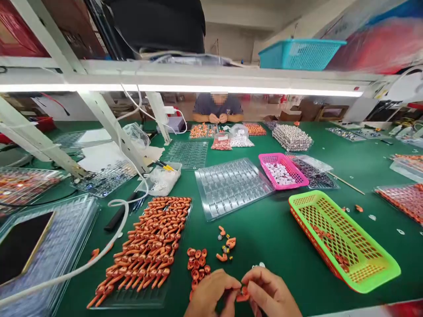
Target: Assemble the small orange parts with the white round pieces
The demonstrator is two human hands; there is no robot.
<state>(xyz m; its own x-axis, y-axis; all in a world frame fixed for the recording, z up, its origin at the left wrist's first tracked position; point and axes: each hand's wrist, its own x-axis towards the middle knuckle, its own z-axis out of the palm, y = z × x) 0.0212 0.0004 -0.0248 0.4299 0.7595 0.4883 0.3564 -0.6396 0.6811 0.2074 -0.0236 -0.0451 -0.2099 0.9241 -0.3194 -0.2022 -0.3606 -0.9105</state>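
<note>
Close to the table's front edge, my left hand (pixel 213 294) and my right hand (pixel 272 294) meet with fingertips pinched around a small orange earbud shell (pixel 243 296). Fingers partly cover it. Just beyond my left hand, a cluster of orange cup-shaped shells (pixel 197 263) lies on the green table, some hidden by the hand. A few orange pieces with small grey and yellow parts (pixel 225 249) lie loose farther off. Small white pieces (pixel 261 265) show behind my right fingers. Left of my hands, rows of orange earbud shells (pixel 150 240) fill a clear tray.
A green basket (pixel 360 224) with orange pieces stands at right. Beyond are a pink basket (pixel 284 185) of white parts and a clear moulded tray (pixel 234 189). A white cable (pixel 124 220) crosses the left side. Across the table sits another person (pixel 218 108).
</note>
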